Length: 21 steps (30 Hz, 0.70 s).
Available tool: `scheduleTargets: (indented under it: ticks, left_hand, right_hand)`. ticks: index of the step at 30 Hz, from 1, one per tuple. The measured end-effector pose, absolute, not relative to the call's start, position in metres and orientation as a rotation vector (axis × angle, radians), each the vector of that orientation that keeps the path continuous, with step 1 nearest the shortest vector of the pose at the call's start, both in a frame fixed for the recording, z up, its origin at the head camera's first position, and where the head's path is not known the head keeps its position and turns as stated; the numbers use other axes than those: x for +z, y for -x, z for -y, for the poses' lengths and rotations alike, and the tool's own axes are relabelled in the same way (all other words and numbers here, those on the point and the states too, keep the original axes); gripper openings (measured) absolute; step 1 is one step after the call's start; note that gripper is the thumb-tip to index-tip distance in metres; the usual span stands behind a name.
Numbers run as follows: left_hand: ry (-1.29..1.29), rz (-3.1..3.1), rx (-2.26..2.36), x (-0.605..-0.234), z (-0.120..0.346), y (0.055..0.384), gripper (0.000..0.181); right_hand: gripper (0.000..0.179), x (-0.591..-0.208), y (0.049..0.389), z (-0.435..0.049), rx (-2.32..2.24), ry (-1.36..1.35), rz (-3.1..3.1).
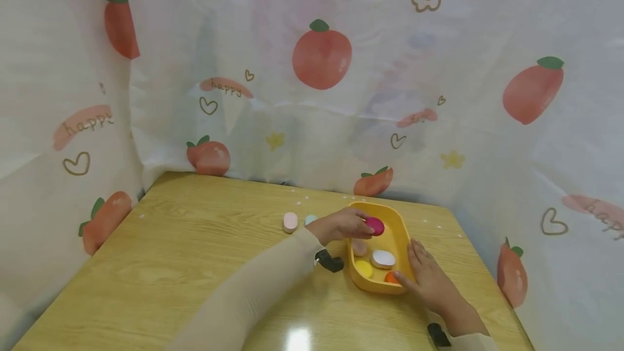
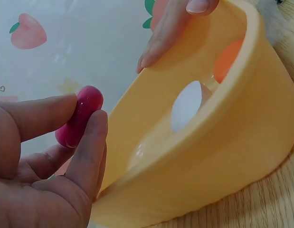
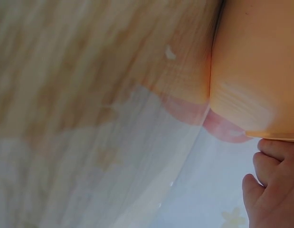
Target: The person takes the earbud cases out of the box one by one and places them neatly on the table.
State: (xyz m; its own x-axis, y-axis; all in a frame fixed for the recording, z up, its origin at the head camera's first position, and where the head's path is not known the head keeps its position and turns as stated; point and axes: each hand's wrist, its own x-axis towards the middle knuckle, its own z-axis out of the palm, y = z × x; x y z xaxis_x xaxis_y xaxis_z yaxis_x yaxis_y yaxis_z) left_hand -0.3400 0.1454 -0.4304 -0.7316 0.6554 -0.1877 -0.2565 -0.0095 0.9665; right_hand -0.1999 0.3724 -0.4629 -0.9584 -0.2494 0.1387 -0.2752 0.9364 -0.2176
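My left hand (image 1: pixel 345 223) pinches a magenta rounded block (image 2: pixel 81 116) between thumb and fingers, over the left side of a yellow plastic tub (image 1: pixel 401 226). Inside the tub lie a white oval block (image 1: pixel 383 259), a yellow block (image 1: pixel 363 269), a pale pink block (image 1: pixel 359 247) and an orange block (image 1: pixel 391 277). My right hand (image 1: pixel 434 280) rests against the tub's right wall with fingers extended. Its thumb reaches over the near corner, beside the orange block. Seen from the right wrist, the fingers (image 3: pixel 275 164) touch the rim.
Left of the tub, a pale pink oval block (image 1: pixel 290 222) stands on the wooden table (image 1: pixel 205 232). A light blue block (image 1: pixel 310 219) is partly hidden behind my left wrist. A fruit-printed white curtain (image 1: pixel 273 112) encloses the back and sides.
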Motion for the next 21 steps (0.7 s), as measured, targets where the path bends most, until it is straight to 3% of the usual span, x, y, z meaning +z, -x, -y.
scheduleTargets:
  ticks: [21]
  left_hand:
    - [-0.436,-1.621,1.846,-0.419,-0.087,0.348,0.043]
  right_hand:
    - [0.084,-0.461,0.2,-0.371,0.356,-0.397,2.996]
